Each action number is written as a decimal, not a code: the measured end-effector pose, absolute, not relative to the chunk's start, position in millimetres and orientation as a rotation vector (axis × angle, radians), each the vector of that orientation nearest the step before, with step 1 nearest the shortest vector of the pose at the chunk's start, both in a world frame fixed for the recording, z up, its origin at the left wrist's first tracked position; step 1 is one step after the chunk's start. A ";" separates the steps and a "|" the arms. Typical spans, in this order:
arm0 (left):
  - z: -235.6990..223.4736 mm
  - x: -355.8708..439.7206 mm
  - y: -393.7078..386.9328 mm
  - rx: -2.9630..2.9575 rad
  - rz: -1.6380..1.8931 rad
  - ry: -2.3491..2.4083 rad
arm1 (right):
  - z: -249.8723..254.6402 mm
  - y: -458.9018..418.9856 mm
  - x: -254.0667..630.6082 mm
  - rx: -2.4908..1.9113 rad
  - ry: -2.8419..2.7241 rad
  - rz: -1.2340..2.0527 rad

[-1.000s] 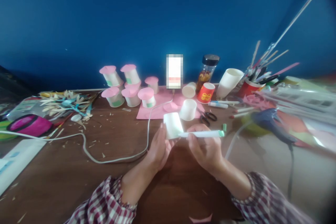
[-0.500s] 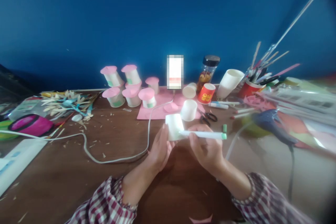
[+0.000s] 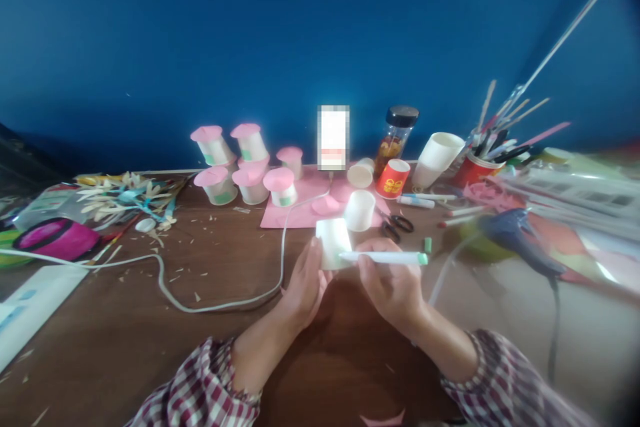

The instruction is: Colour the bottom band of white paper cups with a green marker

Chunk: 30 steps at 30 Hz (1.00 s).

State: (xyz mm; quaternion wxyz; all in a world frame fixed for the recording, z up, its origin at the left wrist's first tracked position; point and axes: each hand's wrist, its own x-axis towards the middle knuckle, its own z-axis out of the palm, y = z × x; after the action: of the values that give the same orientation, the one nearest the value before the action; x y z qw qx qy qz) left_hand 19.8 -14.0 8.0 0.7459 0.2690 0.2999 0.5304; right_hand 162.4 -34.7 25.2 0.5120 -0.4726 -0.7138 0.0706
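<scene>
My left hand (image 3: 306,283) is closed around the left side and underside of a white paper cup (image 3: 333,241), held tilted above the table. In my right hand (image 3: 393,283) is a white marker pen (image 3: 393,258) with a green end, lying nearly level. Its tip meets the lower right of the cup's side. Any mark there is too faint to make out. A green pen cap (image 3: 428,244) lies on the table to the right. Just behind the held cup stands another white paper cup (image 3: 360,210), with black-handled scissors (image 3: 399,225) beside it.
At the back left, white cups with pink paper tops (image 3: 215,183) stand partly stacked. Pink paper (image 3: 300,215) lies under several cups. A white cable (image 3: 215,309) crosses the table. A red cup (image 3: 393,180), a lidded jar (image 3: 395,137) and a glue gun (image 3: 523,240) are to the right.
The marker has shifted slightly left, its tip moving a little along the cup's side. My left hand and the cup have barely moved.
</scene>
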 end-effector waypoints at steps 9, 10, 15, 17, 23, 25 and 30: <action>3.1 19.0 -13.8 0.612 1.168 0.669 | 27.4 -35.1 162.1 -1.118 -1.732 0.196; 2.4 18.8 -13.5 0.611 1.162 0.677 | 27.5 -34.9 162.2 -1.117 -1.733 0.191; 1.6 18.7 -13.2 0.615 1.153 0.653 | 26.9 -33.9 162.3 -1.127 -1.695 0.146; 2.2 18.7 -13.6 0.610 1.156 0.650 | 27.1 -34.4 162.3 -1.126 -1.701 0.170; 4.0 18.6 -13.7 0.574 1.152 0.668 | 28.0 -35.2 161.8 -1.120 -1.711 0.206; 3.9 18.6 -13.2 0.571 1.151 0.669 | 27.1 -34.5 161.7 -1.136 -1.691 0.194; 1.4 17.7 -10.5 0.560 1.144 0.700 | 26.6 -35.7 162.2 -1.142 -1.713 0.277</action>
State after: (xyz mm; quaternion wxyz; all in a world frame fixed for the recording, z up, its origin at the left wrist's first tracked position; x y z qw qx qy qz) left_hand 17.7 -10.5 1.4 0.7472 0.2560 0.3200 0.5232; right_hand 162.2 -35.7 26.6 0.5076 -0.4736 -0.7105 0.1150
